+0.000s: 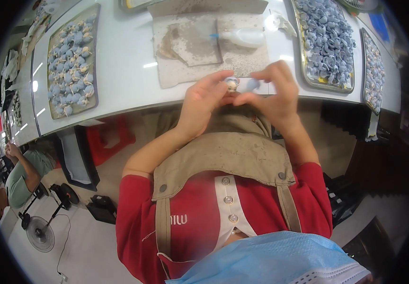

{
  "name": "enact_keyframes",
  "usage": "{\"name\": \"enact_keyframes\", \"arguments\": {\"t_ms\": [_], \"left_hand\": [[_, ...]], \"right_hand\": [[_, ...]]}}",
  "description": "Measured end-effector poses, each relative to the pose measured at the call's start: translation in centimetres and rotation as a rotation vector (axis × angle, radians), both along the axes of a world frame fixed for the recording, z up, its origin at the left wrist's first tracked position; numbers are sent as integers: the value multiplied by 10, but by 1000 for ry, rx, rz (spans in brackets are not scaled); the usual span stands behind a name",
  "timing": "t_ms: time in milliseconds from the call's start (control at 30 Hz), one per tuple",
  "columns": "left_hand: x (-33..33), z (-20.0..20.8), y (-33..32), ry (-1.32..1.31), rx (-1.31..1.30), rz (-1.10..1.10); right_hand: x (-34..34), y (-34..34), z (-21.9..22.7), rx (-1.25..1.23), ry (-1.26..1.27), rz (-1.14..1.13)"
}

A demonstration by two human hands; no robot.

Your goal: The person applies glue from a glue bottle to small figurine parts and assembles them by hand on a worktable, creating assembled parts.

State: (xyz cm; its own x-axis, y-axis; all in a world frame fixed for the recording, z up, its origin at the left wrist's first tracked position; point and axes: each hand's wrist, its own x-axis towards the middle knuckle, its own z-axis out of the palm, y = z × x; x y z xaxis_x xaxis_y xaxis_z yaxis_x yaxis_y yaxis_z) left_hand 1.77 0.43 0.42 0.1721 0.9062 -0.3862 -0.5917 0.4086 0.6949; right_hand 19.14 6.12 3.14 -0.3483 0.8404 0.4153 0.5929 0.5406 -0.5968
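At the near edge of the white table, my left hand [201, 102] is closed on a small round cream-and-blue piece [232, 84], pinched at its fingertips. My right hand [280, 92] is raised just beside it, thumb and fingers curled around a small blue-grey shell piece [252, 85]. Motion blurs that shell, so its exact shape is unclear. The two pieces are close together but appear apart. Beyond my hands lies a stained pale sheet [166, 78] with a flat wet panel [195, 52] on it. A white squeeze bottle [247, 37] with a blue tip rests on its side there.
A tray [96, 52] of round blue-and-cream pieces is on the left. To the right, a metal tray [304, 61] holds many loose blue-grey shells, with another filled tray [374, 71] beyond. Another person [27, 173] sits at far left, near a fan [40, 234].
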Motion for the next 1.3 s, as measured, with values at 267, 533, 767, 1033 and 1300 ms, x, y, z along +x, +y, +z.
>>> {"name": "enact_keyframes", "arguments": {"t_ms": [267, 533, 767, 1033, 1300], "left_hand": [[-8, -4, 1, -165, 60, -57], [-7, -3, -4, 21, 167, 22], [-6, 6, -8, 179, 264, 28], [-8, 6, -7, 332, 389, -6], [-10, 12, -7, 161, 410, -126]], "right_hand": [[-30, -7, 2, 17, -206, 86], [-19, -12, -2, 61, -29, 166], [-20, -21, 7, 120, -115, 109], [-9, -13, 5, -102, -2, 207], [-10, -11, -5, -897, 694, 429]]}}
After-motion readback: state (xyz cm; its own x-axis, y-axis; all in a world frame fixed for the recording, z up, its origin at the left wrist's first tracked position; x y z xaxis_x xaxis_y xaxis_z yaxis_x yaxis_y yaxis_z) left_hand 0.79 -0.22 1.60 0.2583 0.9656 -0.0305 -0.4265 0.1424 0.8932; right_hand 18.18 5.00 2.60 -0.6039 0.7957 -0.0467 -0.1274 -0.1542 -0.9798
